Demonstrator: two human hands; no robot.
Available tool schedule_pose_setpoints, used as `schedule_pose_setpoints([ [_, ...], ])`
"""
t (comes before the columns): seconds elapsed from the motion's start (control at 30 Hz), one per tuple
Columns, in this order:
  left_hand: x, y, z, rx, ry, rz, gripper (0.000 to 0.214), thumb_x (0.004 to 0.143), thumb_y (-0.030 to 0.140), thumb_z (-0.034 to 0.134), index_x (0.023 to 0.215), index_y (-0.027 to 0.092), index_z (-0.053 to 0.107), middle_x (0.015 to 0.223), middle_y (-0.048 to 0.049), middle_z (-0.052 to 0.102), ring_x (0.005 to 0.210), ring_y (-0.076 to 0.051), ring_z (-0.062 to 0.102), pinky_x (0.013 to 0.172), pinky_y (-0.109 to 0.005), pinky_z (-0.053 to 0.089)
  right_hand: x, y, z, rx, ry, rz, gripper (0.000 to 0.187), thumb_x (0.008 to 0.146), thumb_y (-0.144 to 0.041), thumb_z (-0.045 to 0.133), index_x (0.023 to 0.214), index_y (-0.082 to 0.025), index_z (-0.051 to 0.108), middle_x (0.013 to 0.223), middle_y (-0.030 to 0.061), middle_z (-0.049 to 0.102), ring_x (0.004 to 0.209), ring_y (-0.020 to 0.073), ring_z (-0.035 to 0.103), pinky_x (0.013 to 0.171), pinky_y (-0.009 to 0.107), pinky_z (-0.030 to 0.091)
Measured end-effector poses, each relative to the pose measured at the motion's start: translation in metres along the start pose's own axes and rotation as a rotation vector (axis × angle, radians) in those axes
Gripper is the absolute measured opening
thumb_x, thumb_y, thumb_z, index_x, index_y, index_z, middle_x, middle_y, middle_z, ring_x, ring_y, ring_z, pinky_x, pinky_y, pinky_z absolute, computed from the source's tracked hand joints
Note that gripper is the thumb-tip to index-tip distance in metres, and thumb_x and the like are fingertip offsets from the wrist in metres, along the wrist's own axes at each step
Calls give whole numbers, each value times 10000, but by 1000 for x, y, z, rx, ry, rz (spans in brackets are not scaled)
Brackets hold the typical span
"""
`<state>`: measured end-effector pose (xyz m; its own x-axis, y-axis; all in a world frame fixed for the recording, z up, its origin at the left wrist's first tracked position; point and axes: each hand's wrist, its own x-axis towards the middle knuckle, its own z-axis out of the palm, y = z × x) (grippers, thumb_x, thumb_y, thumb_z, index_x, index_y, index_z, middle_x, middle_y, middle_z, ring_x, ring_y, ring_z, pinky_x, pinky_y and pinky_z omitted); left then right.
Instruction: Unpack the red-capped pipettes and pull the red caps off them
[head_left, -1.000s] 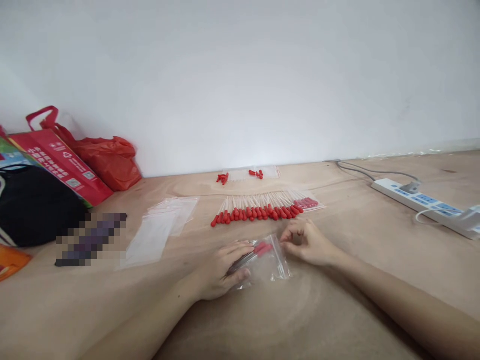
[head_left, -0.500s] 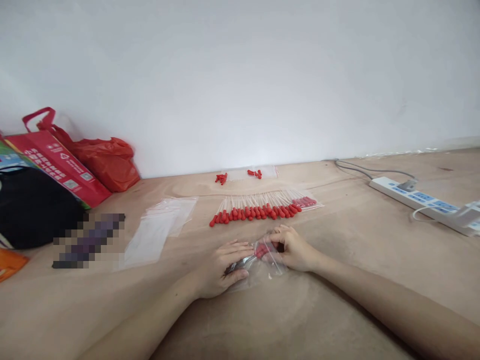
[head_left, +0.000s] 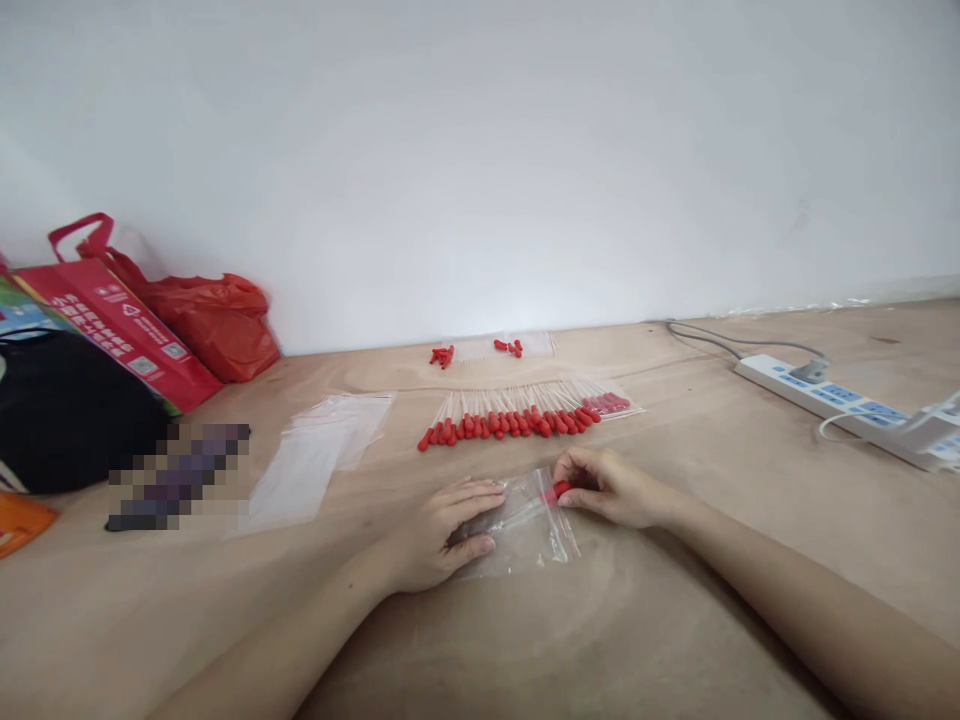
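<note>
A small clear plastic bag [head_left: 525, 525] lies on the wooden table between my hands. My left hand [head_left: 442, 535] pins the bag's left end down, thumb and fingers pinched on it. My right hand [head_left: 611, 487] is closed at the bag's right end, gripping red-tipped droppers [head_left: 559, 490]; only their red bulbs show at my fingertips. Behind the bag lies a row of several red-bulbed droppers [head_left: 517, 420], bulbs toward me.
A stack of empty clear bags [head_left: 319, 455] lies to the left. Loose red caps [head_left: 444, 355] sit near the wall. Red bags [head_left: 210, 325] and a black bag [head_left: 67, 410] fill the left side. A white power strip [head_left: 840, 410] lies at the right.
My right hand went to the bag, took hold of the red bulbs and drew them rightward to the bag's edge. The bag now looks nearly flat. My left hand stayed put.
</note>
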<state>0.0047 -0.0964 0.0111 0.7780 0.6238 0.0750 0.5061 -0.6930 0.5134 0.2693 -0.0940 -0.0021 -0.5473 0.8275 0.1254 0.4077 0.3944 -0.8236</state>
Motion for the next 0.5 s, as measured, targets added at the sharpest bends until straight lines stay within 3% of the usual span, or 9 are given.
schedule_pose_setpoints([
  [0.1, -2, 0, -1, 33, -26, -9, 440, 847, 348, 449, 1270, 240, 399, 1324, -32, 424, 1238, -187, 354, 1038, -397, 289, 0, 2, -4, 19, 11, 38, 198, 757, -296, 566, 902, -169, 525, 731, 4, 593, 636, 103, 527, 583, 232, 409],
  [0.3, -4, 1, -1, 130, -45, -13, 461, 877, 347, 384, 1324, 274, 299, 1399, -4, 288, 1303, -187, 215, 1066, -417, 224, 0, 10, -30, 257, 13, 110, 209, 730, -348, 600, 806, -156, 568, 714, 11, 618, 608, 101, 557, 561, 237, 437],
  [0.5, -4, 5, -1, 294, -157, -149, 547, 874, 505, 272, 1362, 279, 170, 1437, -32, 130, 1324, -218, 101, 1069, -489, 82, -11, 40, -72, 417, 215, 154, 247, 613, -312, 719, 786, -170, 617, 761, 11, 656, 708, 115, 598, 714, 270, 465],
])
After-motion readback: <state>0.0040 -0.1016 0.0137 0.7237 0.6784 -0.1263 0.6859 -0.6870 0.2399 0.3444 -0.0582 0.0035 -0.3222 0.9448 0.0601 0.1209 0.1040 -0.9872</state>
